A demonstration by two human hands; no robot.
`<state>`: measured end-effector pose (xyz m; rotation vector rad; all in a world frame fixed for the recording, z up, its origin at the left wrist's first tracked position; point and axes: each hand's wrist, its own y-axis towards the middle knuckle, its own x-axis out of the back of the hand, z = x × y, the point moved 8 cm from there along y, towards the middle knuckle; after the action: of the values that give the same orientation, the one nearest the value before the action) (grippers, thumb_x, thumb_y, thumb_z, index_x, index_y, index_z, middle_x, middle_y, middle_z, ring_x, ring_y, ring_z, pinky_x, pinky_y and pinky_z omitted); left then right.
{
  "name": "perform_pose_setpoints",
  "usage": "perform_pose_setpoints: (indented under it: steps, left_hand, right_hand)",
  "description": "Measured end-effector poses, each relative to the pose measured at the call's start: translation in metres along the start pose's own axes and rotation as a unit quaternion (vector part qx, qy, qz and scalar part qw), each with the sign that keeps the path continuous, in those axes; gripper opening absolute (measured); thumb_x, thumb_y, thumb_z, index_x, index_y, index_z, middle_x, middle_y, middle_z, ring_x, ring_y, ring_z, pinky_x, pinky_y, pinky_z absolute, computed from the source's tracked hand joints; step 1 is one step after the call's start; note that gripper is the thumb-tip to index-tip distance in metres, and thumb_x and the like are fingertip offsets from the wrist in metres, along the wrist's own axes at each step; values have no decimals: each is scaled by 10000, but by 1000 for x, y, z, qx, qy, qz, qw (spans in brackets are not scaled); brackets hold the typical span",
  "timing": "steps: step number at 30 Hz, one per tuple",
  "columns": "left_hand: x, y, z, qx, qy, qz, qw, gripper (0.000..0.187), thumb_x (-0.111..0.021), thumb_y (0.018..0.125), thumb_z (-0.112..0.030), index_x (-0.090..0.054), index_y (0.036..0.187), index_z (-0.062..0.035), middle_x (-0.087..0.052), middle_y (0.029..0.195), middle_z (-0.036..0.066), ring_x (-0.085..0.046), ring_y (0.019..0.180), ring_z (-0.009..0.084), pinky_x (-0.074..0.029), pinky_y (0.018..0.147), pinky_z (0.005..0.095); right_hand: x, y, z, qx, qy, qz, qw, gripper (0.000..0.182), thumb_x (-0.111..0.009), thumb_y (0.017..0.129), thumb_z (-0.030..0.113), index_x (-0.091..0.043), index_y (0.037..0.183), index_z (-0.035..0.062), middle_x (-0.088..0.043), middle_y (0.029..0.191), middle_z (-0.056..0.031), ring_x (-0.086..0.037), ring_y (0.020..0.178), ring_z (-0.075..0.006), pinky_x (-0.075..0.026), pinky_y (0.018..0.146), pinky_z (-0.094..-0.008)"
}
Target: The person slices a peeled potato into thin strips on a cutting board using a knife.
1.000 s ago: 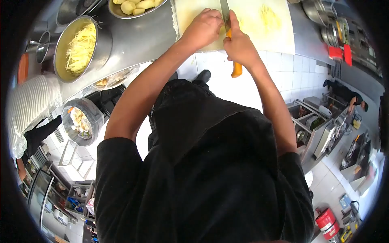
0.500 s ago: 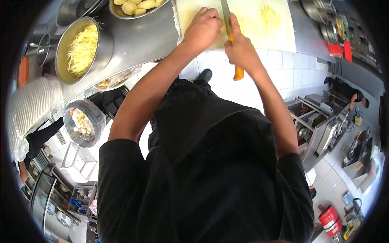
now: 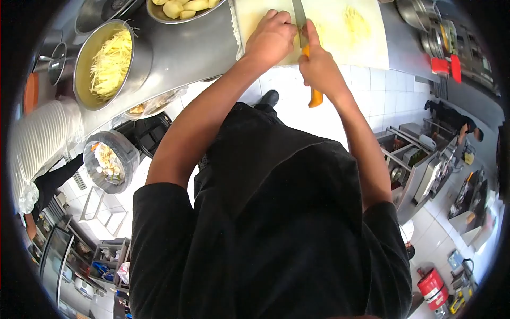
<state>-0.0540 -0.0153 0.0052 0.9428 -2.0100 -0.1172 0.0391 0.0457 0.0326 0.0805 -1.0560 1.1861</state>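
My right hand [image 3: 320, 66] is closed round the orange handle of a knife [image 3: 316, 98], its index finger stretched along the blade. Left of the blade, my left hand [image 3: 271, 37] presses down on the pale cutting board [image 3: 372, 50] with curled fingers; whatever lies under them is hidden. A small heap of thin yellow shreds [image 3: 355, 20] rests on the board to the right. On the steel counter stands a deep metal bowl [image 3: 139, 64] full of yellow strips [image 3: 110, 64]. Peeled potatoes [image 3: 172, 8] lie in another metal bowl at the top.
Stacked, plastic-wrapped containers [image 3: 48, 143] stand at the left. Below the counter is a lined bin [image 3: 127, 159] with scraps. Metal bowls [image 3: 411, 13] and a red object [image 3: 448, 67] are at the upper right. Another person [image 3: 451, 117] is far right; a dark sleeve [image 3: 58, 173] shows left.
Both hands and the knife have shifted very slightly right in the view, along with the bowls and board. My grip on the knife looks the same.
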Motion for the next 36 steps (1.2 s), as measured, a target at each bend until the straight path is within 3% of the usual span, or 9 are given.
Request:
perform_pose_setpoints:
  steps: [2,12,17,20,21,24,30,34,36]
  left_hand:
    - [0,0,2,5,-19,-10,1000,98,-678,793,-58,-747,856,-87,-620,929,35,-566,936,243,-511,845,362]
    - [3,0,3,22,-62,-30,997,76,-652,805,-75,-721,783,-54,-620,920,48,-553,948,248,-504,852,360]
    - [4,-1,1,12,-41,4,999,79,-655,800,-84,-717,761,-53,-618,921,51,-551,947,248,-498,855,350]
    - [7,0,0,-1,-46,0,999,71,-659,787,-80,-717,752,-58,-616,910,52,-552,945,248,-495,857,347]
    - [6,1,1,-5,-44,-5,999,66,-658,779,-73,-714,746,-58,-616,907,53,-553,944,250,-495,856,350]
    - [6,2,5,-9,-40,-30,999,66,-654,776,-56,-718,762,-55,-627,906,60,-563,934,262,-497,848,363]
    - [3,1,8,4,-48,-37,998,86,-647,808,-66,-728,794,-44,-646,913,63,-582,922,273,-501,841,371]
    - [1,0,5,3,-37,-13,999,88,-649,813,-73,-732,809,-46,-646,912,61,-579,925,269,-501,850,367]
    - [2,0,4,-2,-32,-9,999,88,-650,816,-73,-734,814,-45,-646,913,62,-578,925,268,-500,852,368]
  right_hand:
    - [2,20,2,11,2,-11,1000,799,-422,860,28,-77,1574,130,-638,1137,-242,-654,568,-266,-566,617,-396]
    - [14,-28,10,-45,7,31,998,782,-449,871,34,-119,1574,128,-652,1003,-238,-612,507,-243,-562,570,-365]
    - [-8,5,-5,46,-50,-55,996,779,-439,869,35,-108,1569,113,-658,894,-257,-632,514,-280,-564,566,-390]
    - [7,25,19,0,6,-30,1000,782,-448,861,48,-119,1568,110,-663,904,-242,-625,508,-273,-563,579,-386]
    - [19,31,29,9,30,-2,1000,772,-480,922,149,-44,1551,40,-667,847,-301,-655,615,-354,-539,597,-422]
    - [18,20,22,25,12,-29,999,783,-451,866,65,-113,1571,114,-665,886,-223,-615,499,-258,-559,586,-381]
    - [4,-29,7,-63,0,43,997,801,-451,865,31,-92,1575,123,-647,1030,-236,-600,490,-235,-552,555,-362]
    - [-12,12,-12,72,-21,-64,995,812,-450,854,16,-83,1571,111,-664,972,-237,-633,518,-256,-550,540,-371]
    - [-4,30,-1,34,-8,-40,999,811,-451,848,32,-85,1569,103,-661,1007,-214,-645,535,-263,-559,593,-372]
